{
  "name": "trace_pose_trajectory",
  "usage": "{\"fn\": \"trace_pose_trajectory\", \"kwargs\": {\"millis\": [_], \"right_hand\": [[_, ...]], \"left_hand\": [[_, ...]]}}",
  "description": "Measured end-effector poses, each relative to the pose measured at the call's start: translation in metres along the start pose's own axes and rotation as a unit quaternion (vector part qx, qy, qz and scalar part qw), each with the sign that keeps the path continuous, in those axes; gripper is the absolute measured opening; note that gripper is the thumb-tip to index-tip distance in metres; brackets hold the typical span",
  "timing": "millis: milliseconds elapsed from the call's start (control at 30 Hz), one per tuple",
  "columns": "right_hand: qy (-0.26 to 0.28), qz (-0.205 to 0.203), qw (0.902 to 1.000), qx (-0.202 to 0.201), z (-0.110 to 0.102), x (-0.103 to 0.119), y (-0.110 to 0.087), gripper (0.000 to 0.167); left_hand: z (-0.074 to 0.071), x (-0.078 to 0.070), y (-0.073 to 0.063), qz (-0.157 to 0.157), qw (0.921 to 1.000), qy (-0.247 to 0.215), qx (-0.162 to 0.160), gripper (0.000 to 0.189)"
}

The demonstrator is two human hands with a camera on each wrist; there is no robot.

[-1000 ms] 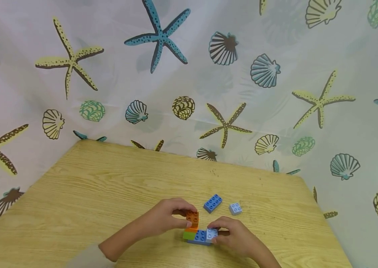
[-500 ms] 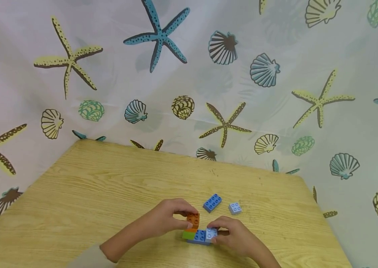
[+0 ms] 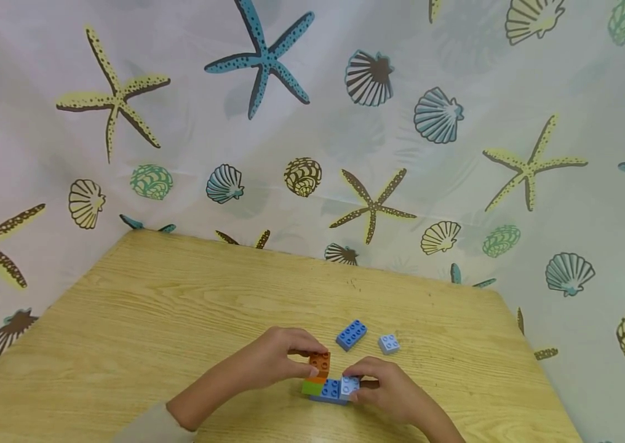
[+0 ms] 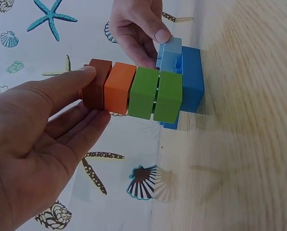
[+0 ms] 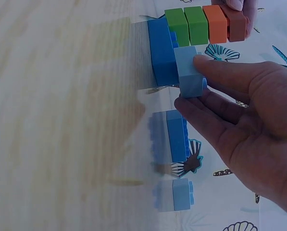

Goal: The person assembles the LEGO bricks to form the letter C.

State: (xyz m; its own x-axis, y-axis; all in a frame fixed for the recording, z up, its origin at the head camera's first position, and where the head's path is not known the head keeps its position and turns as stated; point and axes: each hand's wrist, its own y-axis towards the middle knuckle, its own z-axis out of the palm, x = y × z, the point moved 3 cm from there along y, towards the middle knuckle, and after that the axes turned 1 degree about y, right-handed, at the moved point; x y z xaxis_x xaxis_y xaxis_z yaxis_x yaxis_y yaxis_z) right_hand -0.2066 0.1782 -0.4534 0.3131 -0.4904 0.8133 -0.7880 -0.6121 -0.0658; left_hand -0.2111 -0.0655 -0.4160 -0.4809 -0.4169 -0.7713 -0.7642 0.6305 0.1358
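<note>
A stack of toy building bricks rises from the left end of a dark blue brick (image 3: 330, 390) on the table. Two green bricks (image 4: 144, 92) form its lower part, with an orange brick (image 4: 119, 87) above them and a reddish-brown brick (image 4: 97, 85) on top. My left hand (image 3: 285, 362) pinches the brown brick between thumb and fingers. At the base's other end, a light blue brick (image 5: 189, 72) sits on the studs. The thumb and fingers of my right hand (image 3: 391, 389) grip this brick from the right side.
Beyond the hands lie a loose dark blue brick (image 3: 352, 335) and a small light blue brick (image 3: 389, 344), both studs up on the wooden table (image 3: 224, 289). A curtain (image 3: 312, 135) printed with starfish and shells surrounds the table's back and sides.
The brown brick has shifted very slightly to the right with my left fingers. My right hand and the loose bricks keep their places.
</note>
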Motion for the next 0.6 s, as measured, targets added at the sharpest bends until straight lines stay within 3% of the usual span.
{"fn": "trace_pose_trajectory", "kwargs": {"millis": [200,300,433,600], "right_hand": [[0.006,0.002,1.0,0.003,0.0,-0.001,0.0,0.029],[-0.011,0.007,0.9999,-0.007,-0.002,0.001,0.0,0.033],[-0.037,-0.014,0.9973,-0.062,-0.003,0.012,0.0,0.04],[-0.007,-0.062,0.9898,-0.128,0.003,0.032,0.004,0.036]], "left_hand": [[0.001,0.0,0.0,-0.006,1.0,-0.003,0.0,0.032],[0.003,0.002,0.0,-0.017,0.9995,-0.026,0.001,0.034],[0.005,0.007,-0.001,-0.025,0.9978,-0.061,-0.007,0.042],[0.002,0.007,-0.006,-0.014,0.9968,-0.076,-0.021,0.042]]}}
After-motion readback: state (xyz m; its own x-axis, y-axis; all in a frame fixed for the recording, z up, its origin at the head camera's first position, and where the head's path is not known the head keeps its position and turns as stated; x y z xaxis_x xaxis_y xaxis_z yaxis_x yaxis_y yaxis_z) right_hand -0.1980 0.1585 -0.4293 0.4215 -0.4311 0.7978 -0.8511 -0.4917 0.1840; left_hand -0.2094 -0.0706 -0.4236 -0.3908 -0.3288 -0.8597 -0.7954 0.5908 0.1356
